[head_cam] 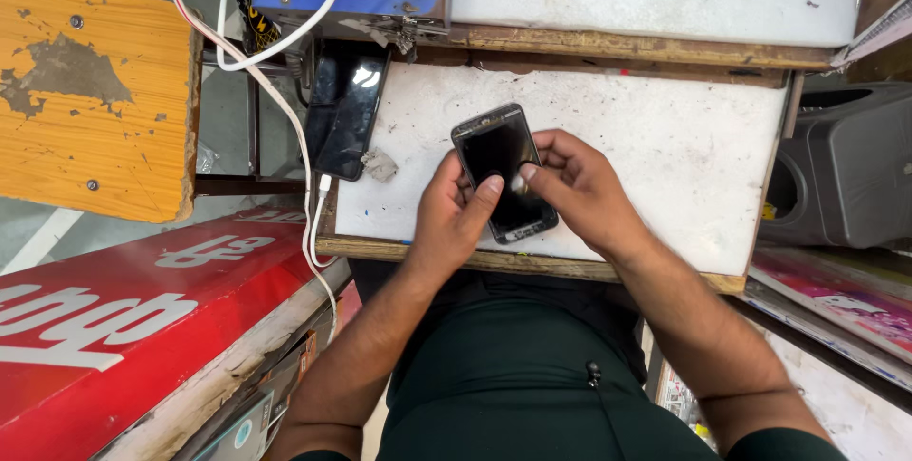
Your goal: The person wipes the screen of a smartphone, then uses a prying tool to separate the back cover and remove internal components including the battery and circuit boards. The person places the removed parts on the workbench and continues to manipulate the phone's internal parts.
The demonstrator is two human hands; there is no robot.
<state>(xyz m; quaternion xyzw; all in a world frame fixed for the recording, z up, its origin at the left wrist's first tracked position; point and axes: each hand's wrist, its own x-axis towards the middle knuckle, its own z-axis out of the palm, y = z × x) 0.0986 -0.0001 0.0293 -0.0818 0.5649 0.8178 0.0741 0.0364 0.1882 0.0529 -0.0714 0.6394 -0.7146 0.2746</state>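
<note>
Black and glossy, a phone (502,172) with a worn, chipped rim is held just above a scuffed white counter (684,157), seen from a camera looking straight down over the person's lap. The left hand (450,219) cradles the phone from its lower left side, fingers wrapped around the edge and the thumb lying across the dark screen. The right hand (575,185) grips it from the right, thumb tip pressed on the glass close to the left thumb, the other fingers curled behind the phone. Both hands are closed on the phone, near the counter's front wooden edge. A second dark phone (344,109) lies at the counter's left edge, well apart from the hands, with a white cable (306,176) running past it. A crumpled grey scrap (380,165) sits just beside that second phone. An orange wooden board (90,90) stands to the far left, and a red sign (123,309) lies below it.
</note>
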